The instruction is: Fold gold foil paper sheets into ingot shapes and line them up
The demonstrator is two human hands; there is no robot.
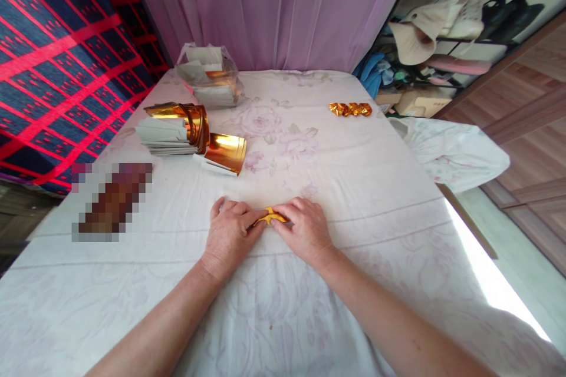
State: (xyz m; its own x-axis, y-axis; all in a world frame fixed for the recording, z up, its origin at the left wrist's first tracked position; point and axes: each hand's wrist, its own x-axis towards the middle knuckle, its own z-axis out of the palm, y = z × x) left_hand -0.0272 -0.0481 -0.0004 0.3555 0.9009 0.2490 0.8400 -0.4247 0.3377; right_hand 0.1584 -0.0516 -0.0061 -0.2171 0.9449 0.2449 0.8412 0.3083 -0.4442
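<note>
Gold paper piece: it lies flat on the bed, near the middle and a little toward the near edge, pinched between my two hands. Only a small gold sliver shows between my fingers; the rest is hidden.
Left hand: my palm is down on the sheet, fingers curled in and pressing on the left end of the gold paper piece. It is closed on the paper, not slack.
Right hand: also palm down, fingertips on the right end of the same piece, holding it against the sheet.
How it handles: I judge it very light and thin, a foil-faced paper that takes a sharp crease and keeps it. The shiny face looks slippery, and the soft bed gives little backing, so it may slide or buckle under a push. It would tear or wrinkle if squeezed hard.
Where to hold: best by the folded edges and ends with fingertips, pressing down lightly, not across the middle.
Gold sheet stack: toward the far left of the bed, a pile of white-backed sheets with curled gold ones on top.
Plastic bag: at the far left corner, with more sheets in it.
Finished gold pieces: a short row toward the far right edge, well apart from my hands.
</note>
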